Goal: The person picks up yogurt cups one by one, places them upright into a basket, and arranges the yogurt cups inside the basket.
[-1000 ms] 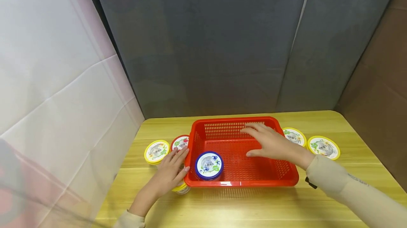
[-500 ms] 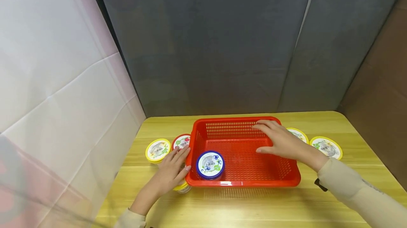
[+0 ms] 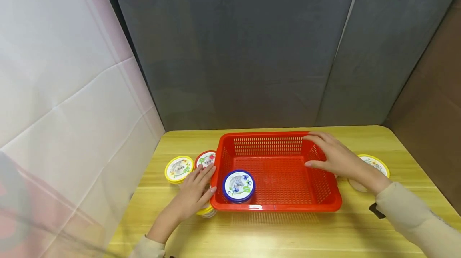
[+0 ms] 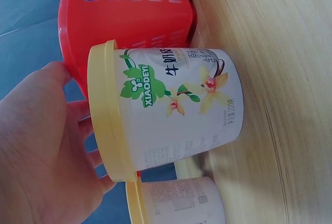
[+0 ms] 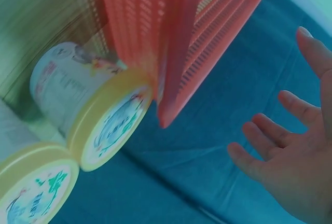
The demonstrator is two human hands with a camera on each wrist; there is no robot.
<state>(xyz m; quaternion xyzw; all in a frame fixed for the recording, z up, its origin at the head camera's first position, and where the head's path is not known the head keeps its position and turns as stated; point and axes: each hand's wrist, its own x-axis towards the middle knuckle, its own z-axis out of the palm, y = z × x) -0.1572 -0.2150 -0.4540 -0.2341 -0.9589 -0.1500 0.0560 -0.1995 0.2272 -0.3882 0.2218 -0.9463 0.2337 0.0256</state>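
Note:
My left hand (image 3: 187, 199) lies with fingers extended over the lids left of the red plastic basket (image 3: 277, 184), its thumb at the basket's rim. Close by that hand are a yellow-lidded tub with flower print (image 4: 176, 99), a red-lidded tub (image 3: 206, 158) and another yellow-lidded tub (image 3: 179, 169). My right hand (image 3: 335, 158) hovers with spread fingers over the basket's right rim, holding nothing. Inside the basket, at its left front, stands a blue-lidded tub (image 3: 238, 186). Two yellow-lidded tubs, one nearer (image 5: 111, 125) and one farther (image 5: 36, 187) from the basket, stand to its right.
The wooden table (image 3: 273, 236) carries everything. A dark grey partition (image 3: 245, 50) rises behind it, a white panel (image 3: 72, 90) stands on the left and a brown one (image 3: 428, 102) on the right.
My right hand has moved right, from above the basket's inside to its right rim, and now hides one of the right-hand tubs in the head view. The left hand has stayed in place.

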